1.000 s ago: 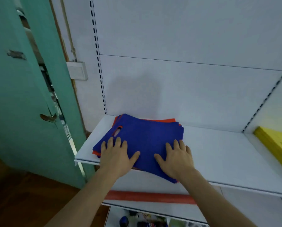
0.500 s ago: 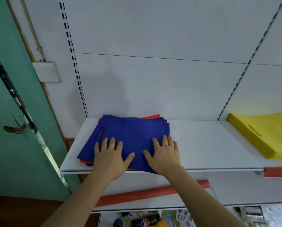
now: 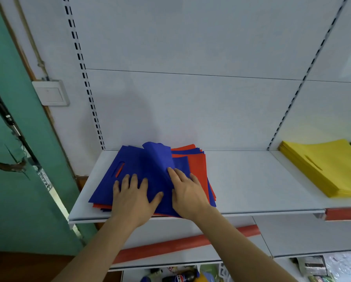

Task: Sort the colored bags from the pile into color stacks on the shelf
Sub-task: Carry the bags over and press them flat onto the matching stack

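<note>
1. Blue bags (image 3: 142, 169) in mixed pile on shelf (image 3: 252, 190), now lifted and curled up along right edge, baring orange bag (image 3: 198, 171) beneath.
2. Left hand (image 3: 133, 197) flat, pressing pile down.
3. Right hand (image 3: 188, 192) tucked under raised blue layers; pinch unclear.
4. Separation of colours begun; yellow stack (image 3: 323, 165) lying well apart, rightward.

Two hands, left (image 3: 133, 200) and right (image 3: 188, 195), on one mixed pile of blue and red bags (image 3: 150, 171); its bags are too many to count. One stack of yellow bags (image 3: 325, 165). One wall switch (image 3: 51, 93). One red roll (image 3: 170, 245)
</note>
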A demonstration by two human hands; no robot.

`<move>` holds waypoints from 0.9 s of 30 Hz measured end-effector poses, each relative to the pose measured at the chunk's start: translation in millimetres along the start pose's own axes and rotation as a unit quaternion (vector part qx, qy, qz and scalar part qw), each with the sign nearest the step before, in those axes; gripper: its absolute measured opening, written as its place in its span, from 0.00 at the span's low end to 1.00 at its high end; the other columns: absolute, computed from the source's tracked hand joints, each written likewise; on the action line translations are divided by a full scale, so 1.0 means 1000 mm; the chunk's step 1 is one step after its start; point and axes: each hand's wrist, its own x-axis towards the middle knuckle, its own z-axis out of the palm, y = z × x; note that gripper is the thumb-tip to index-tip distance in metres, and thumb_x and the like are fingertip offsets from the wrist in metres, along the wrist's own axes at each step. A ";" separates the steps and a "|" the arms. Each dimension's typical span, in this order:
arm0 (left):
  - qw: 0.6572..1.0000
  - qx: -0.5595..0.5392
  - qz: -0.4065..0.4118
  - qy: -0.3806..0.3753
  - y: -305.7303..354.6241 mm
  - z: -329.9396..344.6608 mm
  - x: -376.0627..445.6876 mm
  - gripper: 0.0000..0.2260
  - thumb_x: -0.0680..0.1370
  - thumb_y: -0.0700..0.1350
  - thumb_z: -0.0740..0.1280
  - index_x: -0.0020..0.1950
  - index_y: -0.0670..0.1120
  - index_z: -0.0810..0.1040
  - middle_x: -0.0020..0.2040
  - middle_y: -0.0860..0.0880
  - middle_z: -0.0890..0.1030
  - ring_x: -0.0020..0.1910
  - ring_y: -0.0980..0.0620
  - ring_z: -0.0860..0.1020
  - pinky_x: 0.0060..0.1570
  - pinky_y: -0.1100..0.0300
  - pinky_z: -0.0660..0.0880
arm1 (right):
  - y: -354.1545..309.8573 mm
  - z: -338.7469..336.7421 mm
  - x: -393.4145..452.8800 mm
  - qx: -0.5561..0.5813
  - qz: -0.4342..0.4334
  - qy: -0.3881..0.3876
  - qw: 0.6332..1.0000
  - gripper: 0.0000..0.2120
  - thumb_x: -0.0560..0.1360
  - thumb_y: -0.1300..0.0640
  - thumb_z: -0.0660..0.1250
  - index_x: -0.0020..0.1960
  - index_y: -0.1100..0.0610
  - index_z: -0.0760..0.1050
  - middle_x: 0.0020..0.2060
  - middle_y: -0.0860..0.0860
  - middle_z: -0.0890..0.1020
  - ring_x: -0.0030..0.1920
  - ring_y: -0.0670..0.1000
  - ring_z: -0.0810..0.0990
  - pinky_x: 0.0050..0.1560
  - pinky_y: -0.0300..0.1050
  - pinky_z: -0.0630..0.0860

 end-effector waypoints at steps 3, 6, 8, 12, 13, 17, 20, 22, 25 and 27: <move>1.000 -0.003 -0.002 -0.003 0.001 -0.001 -0.001 0.42 0.77 0.76 0.39 0.84 0.53 0.60 0.84 0.43 0.59 0.84 0.40 0.53 0.81 0.36 0.49 | -0.002 -0.001 0.002 0.040 -0.015 0.012 0.999 0.35 0.81 0.57 0.60 0.85 0.54 0.51 0.83 0.53 0.61 0.77 0.56 0.68 0.79 0.54 0.61; 1.000 -0.002 -0.003 -0.009 0.005 -0.003 -0.002 0.42 0.78 0.75 0.41 0.85 0.52 0.58 0.85 0.42 0.57 0.84 0.39 0.52 0.81 0.35 0.48 | 0.001 -0.002 -0.002 -0.008 0.131 -0.010 0.991 0.35 0.84 0.41 0.56 0.85 0.55 0.50 0.82 0.58 0.60 0.81 0.61 0.60 0.81 0.60 0.59; 1.000 0.000 -0.004 -0.014 0.010 -0.004 -0.003 0.41 0.79 0.75 0.41 0.85 0.52 0.57 0.85 0.42 0.56 0.84 0.39 0.51 0.81 0.35 0.48 | -0.002 0.000 -0.006 -0.041 0.209 -0.052 0.976 0.38 0.84 0.35 0.51 0.85 0.56 0.49 0.82 0.62 0.58 0.82 0.66 0.55 0.81 0.63 0.55; 1.000 -0.007 0.006 -0.019 0.021 -0.007 -0.003 0.40 0.80 0.74 0.42 0.85 0.51 0.56 0.85 0.42 0.56 0.84 0.39 0.51 0.81 0.35 0.49 | -0.014 0.007 -0.012 -0.058 0.216 -0.023 0.974 0.33 0.86 0.40 0.51 0.84 0.57 0.50 0.80 0.61 0.64 0.80 0.66 0.60 0.81 0.62 0.58; 1.000 -0.010 0.012 -0.021 0.024 -0.008 -0.004 0.39 0.81 0.73 0.42 0.85 0.51 0.56 0.85 0.42 0.56 0.84 0.39 0.51 0.81 0.36 0.49 | -0.014 0.007 -0.012 -0.055 0.195 -0.010 0.979 0.32 0.86 0.44 0.54 0.84 0.57 0.50 0.78 0.59 0.68 0.79 0.64 0.65 0.80 0.60 0.60; 0.999 -0.019 0.034 -0.026 0.039 -0.008 -0.006 0.38 0.81 0.72 0.43 0.85 0.51 0.56 0.85 0.42 0.56 0.84 0.39 0.53 0.81 0.37 0.53 | -0.004 -0.003 -0.016 0.012 0.140 0.025 0.990 0.34 0.83 0.54 0.63 0.84 0.54 0.51 0.72 0.53 0.75 0.66 0.56 0.78 0.69 0.51 0.74; 0.999 -0.038 0.034 -0.008 0.033 -0.009 -0.003 0.39 0.81 0.73 0.43 0.84 0.51 0.59 0.84 0.43 0.59 0.83 0.41 0.56 0.80 0.41 0.58 | 0.003 -0.011 -0.021 0.047 0.108 0.047 0.992 0.33 0.80 0.60 0.64 0.83 0.54 0.58 0.67 0.51 0.78 0.61 0.55 0.79 0.66 0.51 0.75; 0.999 -0.051 0.007 0.000 0.022 -0.010 0.000 0.38 0.81 0.72 0.43 0.83 0.50 0.61 0.84 0.42 0.61 0.83 0.41 0.57 0.79 0.42 0.60 | 0.001 -0.014 -0.021 0.069 0.093 0.048 0.992 0.32 0.79 0.63 0.64 0.81 0.55 0.61 0.65 0.51 0.80 0.61 0.55 0.78 0.67 0.52 0.74; 1.000 -0.004 -0.024 -0.011 0.013 -0.009 -0.001 0.39 0.80 0.74 0.42 0.82 0.52 0.62 0.84 0.43 0.61 0.83 0.38 0.56 0.80 0.38 0.56 | -0.013 -0.012 -0.017 0.039 0.130 0.013 0.991 0.26 0.80 0.60 0.65 0.77 0.54 0.67 0.65 0.51 0.79 0.63 0.56 0.76 0.66 0.52 0.75; 0.999 0.002 -0.029 -0.021 0.014 -0.006 -0.003 0.40 0.79 0.75 0.40 0.83 0.54 0.59 0.84 0.44 0.59 0.83 0.37 0.54 0.80 0.34 0.51 | -0.021 -0.012 -0.015 -0.035 0.181 -0.016 0.983 0.20 0.82 0.55 0.65 0.72 0.55 0.70 0.65 0.54 0.78 0.64 0.58 0.75 0.65 0.52 0.76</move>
